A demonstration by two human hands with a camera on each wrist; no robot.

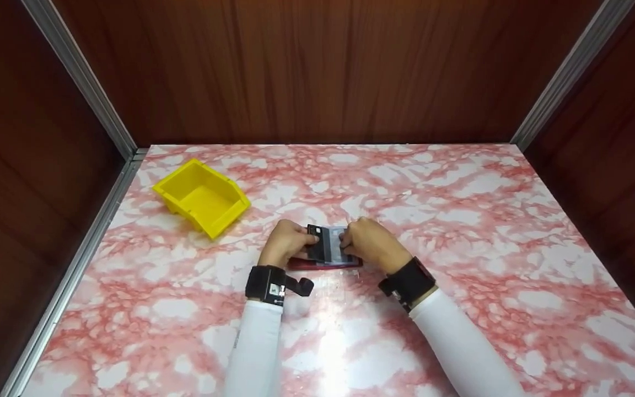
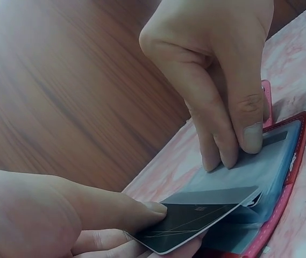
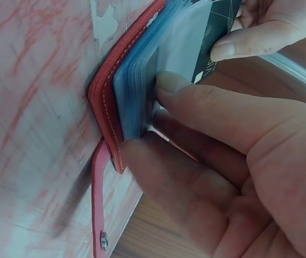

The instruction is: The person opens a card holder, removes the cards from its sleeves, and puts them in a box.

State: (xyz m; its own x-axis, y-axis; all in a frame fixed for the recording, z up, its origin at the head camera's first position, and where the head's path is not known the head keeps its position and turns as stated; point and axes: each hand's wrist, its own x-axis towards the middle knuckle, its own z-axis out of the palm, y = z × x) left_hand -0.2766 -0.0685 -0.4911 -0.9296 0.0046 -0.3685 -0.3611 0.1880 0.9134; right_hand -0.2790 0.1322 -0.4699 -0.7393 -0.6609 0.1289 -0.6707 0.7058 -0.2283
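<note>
On the left of the marbled red-and-white tabletop [image 1: 146, 309], an open-topped yellow bin [image 1: 203, 203] sat at an angle, well apart from your hands. Next came your left hand [image 1: 285, 242], its wrist wrapped in a black band [image 1: 265, 284] above a white sleeve [image 1: 254, 347]. That hand pinched a black card [image 2: 179, 226], thumb on top and fingers beneath, holding it tilted. The card's far end met a clear pocket [image 2: 233, 177]; how deep it went, you could not tell. The pocket belonged to a red wallet [image 3: 107, 102], which lay spread on the tabletop between your hands, a stack of plastic leaves inside. At the right, your right hand [image 1: 375, 242] gripped the edge of those leaves, thumb pressed on the pocket and fingers curled against the other side. A pink strap [image 3: 99, 204] with a metal snap [image 3: 104, 241] stuck out from the wallet near its fingers.
</note>
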